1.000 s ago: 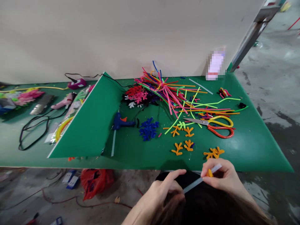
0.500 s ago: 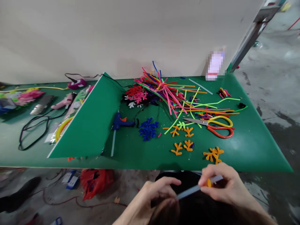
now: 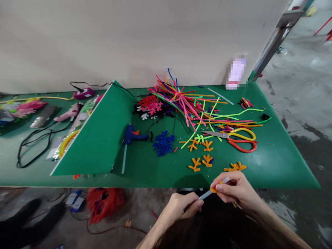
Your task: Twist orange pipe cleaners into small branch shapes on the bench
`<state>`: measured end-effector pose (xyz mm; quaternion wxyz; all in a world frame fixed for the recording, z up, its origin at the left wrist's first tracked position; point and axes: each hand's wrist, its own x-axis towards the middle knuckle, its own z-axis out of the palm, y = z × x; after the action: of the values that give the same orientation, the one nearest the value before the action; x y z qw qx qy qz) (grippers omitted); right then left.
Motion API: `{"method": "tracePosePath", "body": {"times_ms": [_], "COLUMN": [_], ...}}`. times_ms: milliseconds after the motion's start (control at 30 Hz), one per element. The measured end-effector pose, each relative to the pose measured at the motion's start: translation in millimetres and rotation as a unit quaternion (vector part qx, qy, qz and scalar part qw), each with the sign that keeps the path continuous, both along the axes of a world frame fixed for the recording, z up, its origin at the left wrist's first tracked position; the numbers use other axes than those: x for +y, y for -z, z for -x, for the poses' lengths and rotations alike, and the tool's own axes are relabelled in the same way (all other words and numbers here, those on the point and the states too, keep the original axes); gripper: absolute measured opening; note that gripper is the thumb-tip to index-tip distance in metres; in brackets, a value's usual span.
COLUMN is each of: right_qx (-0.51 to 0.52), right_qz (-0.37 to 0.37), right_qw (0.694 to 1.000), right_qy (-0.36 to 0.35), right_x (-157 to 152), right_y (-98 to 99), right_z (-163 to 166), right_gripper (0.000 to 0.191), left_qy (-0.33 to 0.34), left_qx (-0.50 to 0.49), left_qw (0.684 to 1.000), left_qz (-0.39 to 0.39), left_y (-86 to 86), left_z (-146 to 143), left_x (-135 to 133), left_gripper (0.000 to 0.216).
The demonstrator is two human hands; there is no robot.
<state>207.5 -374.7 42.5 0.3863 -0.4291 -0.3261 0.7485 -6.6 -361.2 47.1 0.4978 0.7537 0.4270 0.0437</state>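
Note:
My left hand (image 3: 185,205) pinches the lower end of a clear glue stick (image 3: 206,195) just below the table's front edge. My right hand (image 3: 234,191) is closed round the stick's upper end together with a piece of orange pipe cleaner (image 3: 214,189) wound on it. Both hands hover over my dark lap. Several orange branch-shaped pipe-cleaner pieces (image 3: 201,161) lie on the green table (image 3: 280,162) just beyond my hands, another pair (image 3: 236,167) nearest my right hand.
Yellow and red scissors (image 3: 240,140) lie right of centre. A heap of coloured pipe cleaners (image 3: 192,103) fills the back. A blue glue gun (image 3: 133,135) and blue pieces (image 3: 163,142) lie mid-table. A green divider panel (image 3: 101,135) slants at left; cables and another glue gun beyond it.
Both hands have drawn closer together on the stick, so less of it shows between them. The orange piece has slid from the right-hand end toward the middle.

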Motion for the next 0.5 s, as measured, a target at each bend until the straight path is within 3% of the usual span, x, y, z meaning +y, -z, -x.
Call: {"method": "tracePosePath", "body": {"times_ms": [133,333,500], "right_qx": [0.001,0.057,0.069], "right_qz": [0.002,0.009,0.022], "right_qw": [1.000,0.994,0.997], "right_qy": [0.019,-0.097,-0.026], "right_x": [1.2,6.3,4.3], "right_y": [-6.0,0.7,0.3], "right_z": [0.6,9.7,10.6], "right_gripper": [0.028,0.025,0.022], "left_qy": [-0.013,0.008,-0.004], "left_qx": [-0.006,0.014,0.000], "left_qw": [1.000,0.998,0.999], "left_qz": [-0.006,-0.064,-0.039], "left_y": [-7.2,1.6,-2.4], "left_z": [0.5,-1.3,-3.4], "left_x": [-1.9,-5.1,-6.3], "left_gripper": [0.035,0.032,0.035]}}
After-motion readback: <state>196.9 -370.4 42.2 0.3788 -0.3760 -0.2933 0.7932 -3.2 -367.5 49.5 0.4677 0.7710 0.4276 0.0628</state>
